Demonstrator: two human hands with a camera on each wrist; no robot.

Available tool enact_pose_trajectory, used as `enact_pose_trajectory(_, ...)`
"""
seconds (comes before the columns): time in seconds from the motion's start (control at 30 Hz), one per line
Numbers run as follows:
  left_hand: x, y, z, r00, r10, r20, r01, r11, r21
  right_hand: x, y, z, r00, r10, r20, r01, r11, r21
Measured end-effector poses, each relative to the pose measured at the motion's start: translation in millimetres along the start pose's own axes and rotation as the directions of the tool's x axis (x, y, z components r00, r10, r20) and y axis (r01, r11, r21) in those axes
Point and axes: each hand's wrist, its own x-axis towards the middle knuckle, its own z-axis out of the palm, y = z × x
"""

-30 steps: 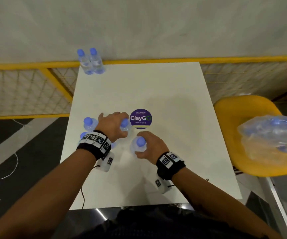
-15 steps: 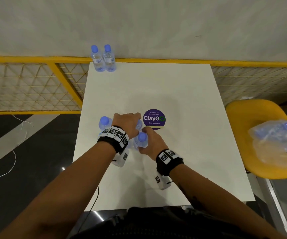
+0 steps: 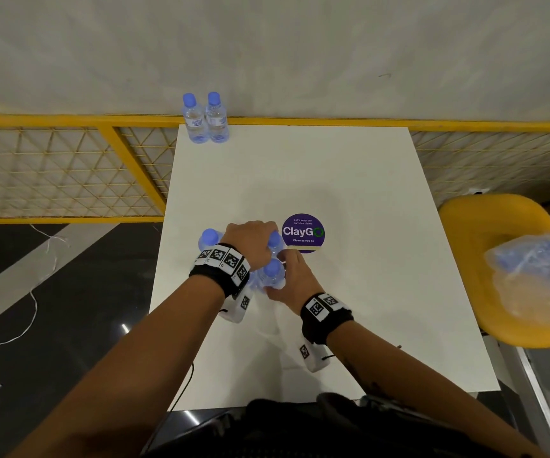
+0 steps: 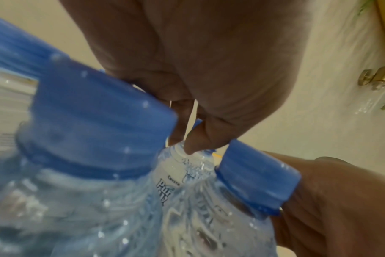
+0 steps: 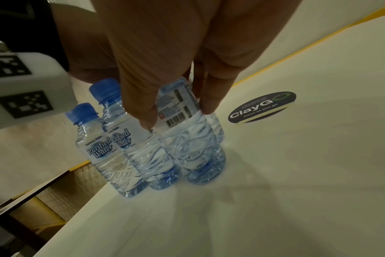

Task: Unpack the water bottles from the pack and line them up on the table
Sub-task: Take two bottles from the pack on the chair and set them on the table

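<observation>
Blue-capped bottles (image 3: 268, 276) stood clustered at the table's (image 3: 349, 292) 9 o'clock side, touching. Left hand (image 3: 250, 241) clamped over one top (image 3: 274, 239); right hand (image 3: 292, 279) gripped the nearest bottle's body. Two more bottles (image 3: 206, 120) at 11 o'clock, far corner. Pack (image 3: 538, 269) on the yellow chair (image 3: 485, 233), 3 o'clock.

Left hand (image 4: 187, 60) came in from above, fingertips (image 4: 196, 139) curled down onto the neck of a partly hidden middle bottle (image 4: 182, 173). Blue-capped bottle (image 4: 88, 130) sat close left, blurred. Another capped bottle (image 4: 253, 187) sat right, touching the right hand (image 4: 341, 200). Gold fitting (image 4: 378, 76) on wall.
</observation>
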Motion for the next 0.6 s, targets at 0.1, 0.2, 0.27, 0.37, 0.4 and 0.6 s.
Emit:
enact_pose_trajectory(0.1, -3.2, 1.7, -4.2, 1.0, -0.017, 0.023, 0.017, 1.0, -0.014, 1.2, -1.7, -5.5, 0.999, 0.019, 0.04, -0.019, 1.0, 0.0)
enact_pose_trajectory(0.2, -7.7, 8.3, -10.2, 1.0, -0.025, 0.013, 0.026, 1.0, -0.009, -4.7, -0.6, -18.3, 0.996, 0.011, 0.088, -0.012, 1.0, 0.009)
enact_pose_trajectory(0.27, -12.7, 18.7, -15.0, 0.998, -0.011, -0.069, 0.012, 1.0, 0.014, -12.0, 9.3, -29.0, 0.994, 0.012, 0.109, -0.014, 1.0, 0.012)
enact_pose_trajectory(0.37, -16.1, 51.1, -18.9, 0.967, 0.086, -0.239, -0.089, 0.996, -0.003, -27.6, 40.5, -55.7, 0.997, 0.014, 0.075, -0.017, 0.999, 0.045)
enact_pose_trajectory(0.4, -15.5, 67.7, -19.4, 0.956, 0.133, -0.26, -0.138, 0.99, 0.0, -34.1, 54.8, -68.6, 0.998, 0.024, 0.054, -0.027, 0.998, 0.054)
enact_pose_trajectory(0.6, 10.0, 212.2, 8.9, 0.943, 0.324, -0.074, -0.33, 0.939, -0.097, -100.8, 180.5, -186.3, 0.92, 0.312, -0.238, -0.297, 0.95, 0.099)
